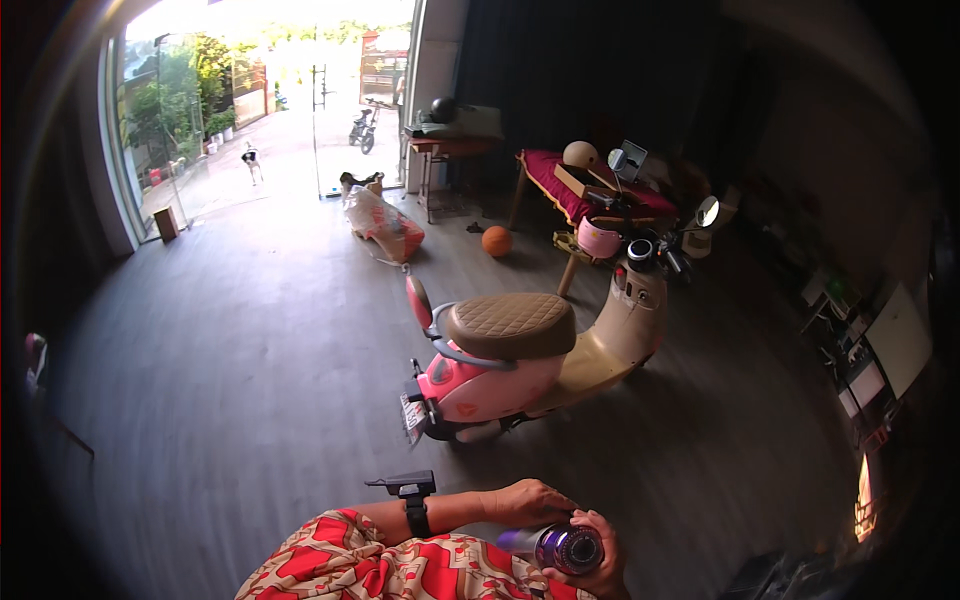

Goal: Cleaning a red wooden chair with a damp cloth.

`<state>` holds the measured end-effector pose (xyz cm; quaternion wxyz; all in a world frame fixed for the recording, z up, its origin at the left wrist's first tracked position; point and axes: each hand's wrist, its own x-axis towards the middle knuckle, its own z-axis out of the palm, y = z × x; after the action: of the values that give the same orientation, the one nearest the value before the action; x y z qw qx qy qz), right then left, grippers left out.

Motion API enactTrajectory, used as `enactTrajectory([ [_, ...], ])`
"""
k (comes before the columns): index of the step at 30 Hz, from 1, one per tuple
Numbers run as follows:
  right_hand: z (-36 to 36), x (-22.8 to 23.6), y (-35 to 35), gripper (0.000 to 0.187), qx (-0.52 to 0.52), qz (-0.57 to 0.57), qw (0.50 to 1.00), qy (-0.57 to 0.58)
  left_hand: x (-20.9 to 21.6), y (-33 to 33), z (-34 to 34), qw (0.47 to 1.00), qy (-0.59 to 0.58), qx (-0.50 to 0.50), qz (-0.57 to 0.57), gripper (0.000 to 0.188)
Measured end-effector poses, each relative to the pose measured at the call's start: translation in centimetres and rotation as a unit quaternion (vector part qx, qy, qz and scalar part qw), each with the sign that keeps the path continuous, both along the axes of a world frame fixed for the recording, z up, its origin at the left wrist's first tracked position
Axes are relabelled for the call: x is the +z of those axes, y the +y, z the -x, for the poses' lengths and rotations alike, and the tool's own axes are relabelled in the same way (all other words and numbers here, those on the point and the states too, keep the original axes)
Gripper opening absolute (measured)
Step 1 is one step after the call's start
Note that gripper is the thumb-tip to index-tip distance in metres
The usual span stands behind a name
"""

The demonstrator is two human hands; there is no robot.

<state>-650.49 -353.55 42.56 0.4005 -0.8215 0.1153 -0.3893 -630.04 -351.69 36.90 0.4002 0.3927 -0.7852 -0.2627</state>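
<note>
In front of my body is a purple and grey cylinder with a round, dark, ringed end; its exact kind is unclear. My right hand wraps round its right side, fingers closed. From the left my forearm crosses my body, and my left hand is curled at the cylinder's far side, close to my right fingertips. What those left fingers hold, if anything, is hidden. A black strap with a dark flat device sits on my left wrist.
A pink and cream scooter with a brown quilted seat stands just ahead. Beyond it are an orange ball, a plastic bag and a table with a red cloth. A glass doorway opens outside, where a dog stands.
</note>
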Motion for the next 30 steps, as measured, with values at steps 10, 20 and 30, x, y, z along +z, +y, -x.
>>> enactTrajectory([
  [10, 5.1, -2.3, 0.7, 0.101, 0.117, -0.083, 0.988, 0.057, -1.1, 5.9, 5.1, 0.986, 0.037, 0.093, -0.13, 0.027],
  [20, 4.0, 0.6, 4.1, 0.087, 0.128, 0.028, 0.99, 0.056, -1.1, 12.7, 4.9, 0.977, 0.024, 0.179, -0.11, 0.016],
  [30, 0.1, -0.6, 8.5, 0.097, 0.172, -0.031, 0.982, 0.075, -1.4, 18.5, 1.2, 0.981, 0.062, 0.128, -0.13, 0.02],
])
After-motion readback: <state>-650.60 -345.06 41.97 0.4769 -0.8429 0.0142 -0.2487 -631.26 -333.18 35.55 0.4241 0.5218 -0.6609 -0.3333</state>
